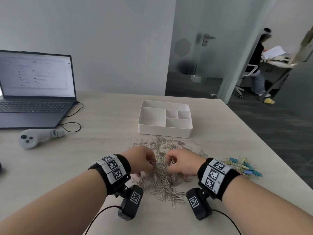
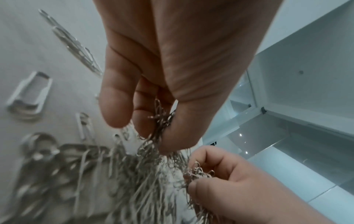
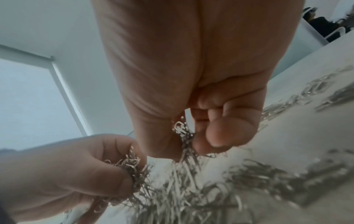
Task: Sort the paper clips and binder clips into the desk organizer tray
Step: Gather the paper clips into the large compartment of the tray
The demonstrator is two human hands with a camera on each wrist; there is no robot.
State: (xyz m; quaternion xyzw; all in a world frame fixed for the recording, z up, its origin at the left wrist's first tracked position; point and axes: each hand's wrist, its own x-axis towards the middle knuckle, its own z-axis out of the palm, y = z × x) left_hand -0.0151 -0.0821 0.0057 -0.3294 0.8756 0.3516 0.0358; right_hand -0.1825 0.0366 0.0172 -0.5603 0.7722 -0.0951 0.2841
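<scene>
A big heap of silver paper clips lies on the table in front of the white organizer tray, whose compartments hold nothing. Both hands are down in the heap. My left hand pinches a bunch of paper clips between thumb and curled fingers. My right hand grips another bunch of paper clips the same way. Strands of clips hang from both bunches into the heap. Blue and yellow binder clips lie in a small group to the right of my right wrist.
An open laptop stands at the back left with its cable trailing on the table. A grey handheld controller lies in front of it. The table's right edge runs near the binder clips. A person sits at a desk in the far room.
</scene>
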